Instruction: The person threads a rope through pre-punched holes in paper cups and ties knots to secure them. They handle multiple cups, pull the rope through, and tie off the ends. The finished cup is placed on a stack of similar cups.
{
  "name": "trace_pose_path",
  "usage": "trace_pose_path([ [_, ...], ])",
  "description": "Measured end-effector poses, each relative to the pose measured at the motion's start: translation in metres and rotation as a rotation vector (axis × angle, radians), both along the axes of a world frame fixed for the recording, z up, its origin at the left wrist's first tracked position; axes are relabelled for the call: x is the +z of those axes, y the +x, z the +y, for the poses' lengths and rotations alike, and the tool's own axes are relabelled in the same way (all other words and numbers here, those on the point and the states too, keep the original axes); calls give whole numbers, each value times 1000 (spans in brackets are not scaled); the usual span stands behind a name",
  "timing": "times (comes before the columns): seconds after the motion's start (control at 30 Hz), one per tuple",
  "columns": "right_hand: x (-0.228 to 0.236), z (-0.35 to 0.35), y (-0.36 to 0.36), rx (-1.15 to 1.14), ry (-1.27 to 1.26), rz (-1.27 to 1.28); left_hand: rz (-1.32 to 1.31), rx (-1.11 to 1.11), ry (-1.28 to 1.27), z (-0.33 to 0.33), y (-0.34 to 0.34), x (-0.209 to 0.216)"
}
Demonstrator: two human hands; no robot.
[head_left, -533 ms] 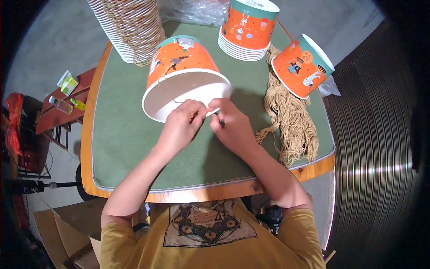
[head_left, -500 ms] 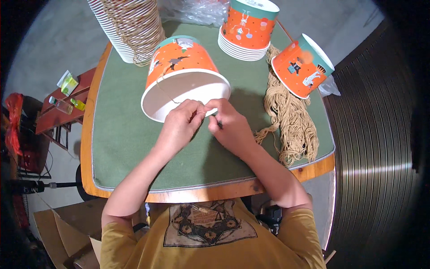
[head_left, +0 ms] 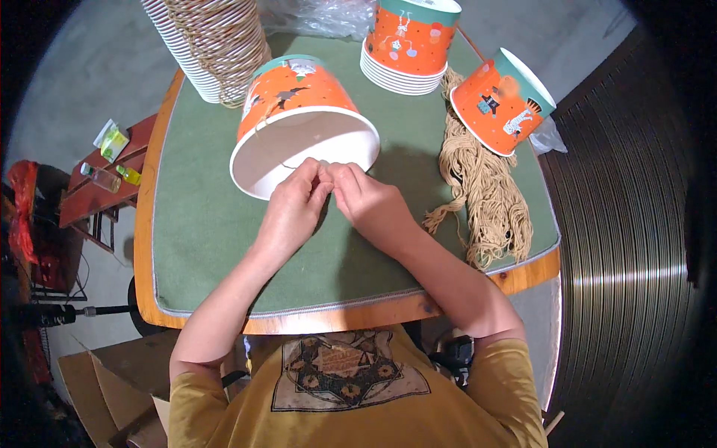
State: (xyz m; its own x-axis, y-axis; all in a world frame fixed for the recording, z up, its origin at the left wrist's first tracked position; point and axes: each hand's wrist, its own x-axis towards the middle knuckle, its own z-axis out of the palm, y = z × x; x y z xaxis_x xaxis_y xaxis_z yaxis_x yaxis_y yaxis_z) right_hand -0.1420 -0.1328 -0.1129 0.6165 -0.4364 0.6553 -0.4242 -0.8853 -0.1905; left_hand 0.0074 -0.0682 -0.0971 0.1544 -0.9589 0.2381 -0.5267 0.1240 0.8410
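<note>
A large orange paper bucket with a green base band lies tipped on the table, its white inside facing me. From it a thin tan string runs to my fingers. At the bucket's near rim, my left hand is closed in a pinch on that string. Close against it, my right hand also pinches, thumb and forefinger together; the string between the fingertips is mostly hidden. To the right lies a loose hank of tan string, with another orange bucket resting on its far end.
Nested orange buckets stand at the far right of the green-covered table. A tall stack of white-rimmed buckets with tan cords is at the far left. Clear plastic lies behind. A red bench holds small bottles.
Both hands stay at the rim and have drawn closer together, the right fingers now straighter against the left. The whole scene has shifted slightly in view.
</note>
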Motion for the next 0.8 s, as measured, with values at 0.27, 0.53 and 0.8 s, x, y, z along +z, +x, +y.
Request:
trace_pose_path([
  [0.27, -5, 5, 1, -50, -6, 57, -86, 16, -40, 4, 1, -4],
  [0.53, -4, 4, 2, -40, 177, -77, 51, 26, 17, 2, 6, -5],
  [0.8, -1, 1, 6, -95, 481, -111, -99, 16, -94, 5, 2, -5],
])
